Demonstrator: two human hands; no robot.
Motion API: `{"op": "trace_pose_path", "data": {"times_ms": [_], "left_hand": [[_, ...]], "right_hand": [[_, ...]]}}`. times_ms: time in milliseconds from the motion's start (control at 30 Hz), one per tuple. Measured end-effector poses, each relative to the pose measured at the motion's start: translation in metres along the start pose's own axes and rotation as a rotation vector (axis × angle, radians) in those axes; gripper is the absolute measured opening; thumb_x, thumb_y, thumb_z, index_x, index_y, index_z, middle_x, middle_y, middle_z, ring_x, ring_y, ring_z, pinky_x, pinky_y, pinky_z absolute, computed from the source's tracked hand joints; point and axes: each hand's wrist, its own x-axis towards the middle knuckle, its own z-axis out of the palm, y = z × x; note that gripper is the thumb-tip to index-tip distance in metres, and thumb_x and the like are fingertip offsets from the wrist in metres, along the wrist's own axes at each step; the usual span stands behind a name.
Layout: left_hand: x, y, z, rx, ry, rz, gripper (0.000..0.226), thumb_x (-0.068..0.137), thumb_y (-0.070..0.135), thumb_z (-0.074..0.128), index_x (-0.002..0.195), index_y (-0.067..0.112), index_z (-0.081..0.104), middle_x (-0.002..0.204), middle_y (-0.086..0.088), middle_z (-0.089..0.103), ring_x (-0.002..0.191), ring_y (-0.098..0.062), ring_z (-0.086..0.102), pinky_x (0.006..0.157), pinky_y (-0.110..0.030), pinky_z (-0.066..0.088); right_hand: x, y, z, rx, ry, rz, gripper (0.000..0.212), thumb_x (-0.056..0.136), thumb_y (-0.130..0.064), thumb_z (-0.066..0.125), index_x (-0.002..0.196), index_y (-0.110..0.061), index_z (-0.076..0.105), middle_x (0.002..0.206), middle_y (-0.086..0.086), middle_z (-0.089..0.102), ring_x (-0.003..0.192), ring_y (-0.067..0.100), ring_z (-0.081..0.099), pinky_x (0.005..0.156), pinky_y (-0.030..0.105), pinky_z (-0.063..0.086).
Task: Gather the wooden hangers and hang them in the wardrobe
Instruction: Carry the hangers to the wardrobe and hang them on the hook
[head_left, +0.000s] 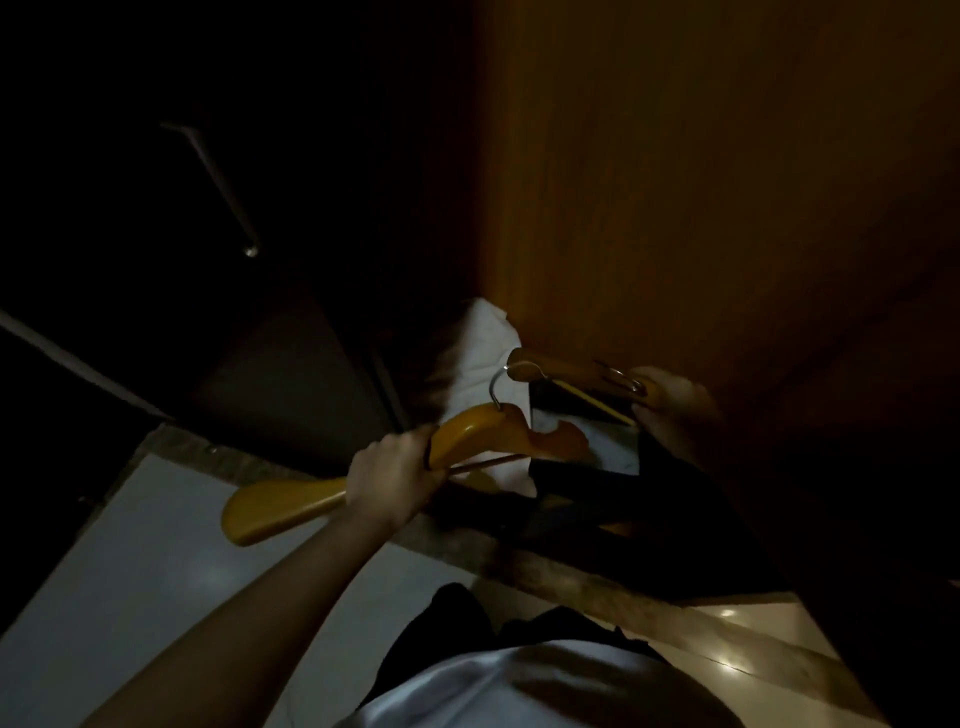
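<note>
The scene is dim. My left hand (395, 470) is closed around the middle of a wooden hanger (291, 501) with a metal hook, held out over the wardrobe's floor edge. A second wooden hanger (566, 373) lies higher and to the right; my right hand (675, 400) grips its right end beside the wooden wardrobe panel (727, 182). Dark clothing (597, 493) hangs or lies below the two hangers, hiding their lower bars in part.
A dark cabinet door with a long metal handle (218, 176) stands at the left. White folded fabric (483, 353) sits inside the wardrobe behind the hangers. A stone threshold (545, 566) runs diagonally across pale glossy floor tiles (130, 561).
</note>
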Motion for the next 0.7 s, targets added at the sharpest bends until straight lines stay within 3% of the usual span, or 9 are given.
{"op": "trace_pose_path", "data": {"times_ms": [67,167,300,367,433,500,567,633,700], "left_hand": [[0.017,0.005,-0.017,0.073,0.013,0.149,0.030,0.086,0.036,0.056,0.113,0.025,0.055,0.093,-0.003,0.069,0.086,-0.024,0.067,0.068,-0.028,0.044],[0.040,0.011,-0.041,0.117,0.067,0.336,0.041,0.087,0.040,0.051,0.125,0.024,0.048,0.090,-0.004,0.071,0.081,-0.023,0.069,0.068,-0.031,0.049],[0.066,0.023,-0.063,0.199,0.237,0.610,0.044,0.072,0.048,0.045,0.100,0.018,0.061,0.051,0.001,0.063,0.038,-0.015,0.060,0.034,-0.025,0.046],[0.073,0.034,-0.072,0.204,0.234,0.674,0.044,0.069,0.047,0.054,0.102,0.019,0.060,0.050,0.003,0.062,0.037,-0.013,0.058,0.033,-0.024,0.046],[0.078,0.047,-0.084,0.148,0.212,0.701,0.048,0.075,0.044,0.063,0.115,0.018,0.056,0.066,-0.001,0.068,0.053,-0.018,0.066,0.047,-0.029,0.051],[0.085,0.061,-0.097,0.080,0.168,0.697,0.053,0.083,0.048,0.057,0.128,0.021,0.047,0.087,-0.003,0.069,0.076,-0.020,0.068,0.067,-0.033,0.052],[0.093,0.075,-0.114,-0.013,0.132,0.699,0.054,0.084,0.054,0.052,0.130,0.026,0.044,0.098,0.001,0.067,0.088,-0.018,0.066,0.075,-0.032,0.052],[0.102,0.088,-0.131,-0.074,0.120,0.741,0.060,0.082,0.054,0.054,0.135,0.029,0.040,0.118,0.003,0.063,0.107,-0.016,0.061,0.085,-0.034,0.051],[0.110,0.100,-0.147,-0.084,0.131,0.803,0.070,0.081,0.050,0.059,0.142,0.034,0.028,0.142,0.006,0.046,0.128,-0.013,0.047,0.100,-0.035,0.042]], "right_hand": [[0.004,-0.009,-0.018,0.008,0.009,0.012,0.036,0.091,-0.016,0.053,0.126,-0.013,0.052,0.106,0.012,0.065,0.094,0.024,0.062,0.068,0.019,0.040],[0.009,-0.022,-0.038,0.062,0.032,0.071,0.039,0.085,-0.015,0.061,0.124,-0.018,0.052,0.110,0.006,0.063,0.100,0.024,0.059,0.078,0.029,0.044],[0.003,-0.041,-0.061,0.177,0.126,0.028,0.030,0.082,-0.016,0.066,0.108,-0.023,0.051,0.102,-0.005,0.056,0.095,0.015,0.055,0.078,0.032,0.045],[-0.002,-0.049,-0.074,0.219,0.171,-0.030,0.025,0.082,-0.016,0.067,0.104,-0.021,0.055,0.099,-0.006,0.059,0.097,0.016,0.057,0.083,0.035,0.047],[-0.009,-0.058,-0.088,0.230,0.211,-0.070,0.026,0.082,-0.017,0.066,0.106,-0.019,0.057,0.101,-0.001,0.062,0.096,0.019,0.059,0.086,0.039,0.049],[-0.015,-0.065,-0.104,0.238,0.254,-0.090,0.028,0.082,-0.017,0.067,0.109,-0.018,0.058,0.104,0.007,0.064,0.094,0.024,0.061,0.085,0.045,0.050],[-0.020,-0.071,-0.121,0.233,0.294,-0.112,0.035,0.081,-0.019,0.067,0.115,-0.016,0.058,0.110,0.008,0.065,0.100,0.023,0.061,0.091,0.047,0.049],[-0.024,-0.077,-0.138,0.217,0.325,-0.139,0.044,0.081,-0.023,0.068,0.121,-0.014,0.055,0.116,0.006,0.063,0.107,0.021,0.059,0.095,0.044,0.048],[-0.027,-0.086,-0.156,0.226,0.333,-0.177,0.042,0.081,-0.023,0.067,0.121,-0.014,0.056,0.118,0.000,0.062,0.108,0.013,0.058,0.094,0.030,0.047]]}}
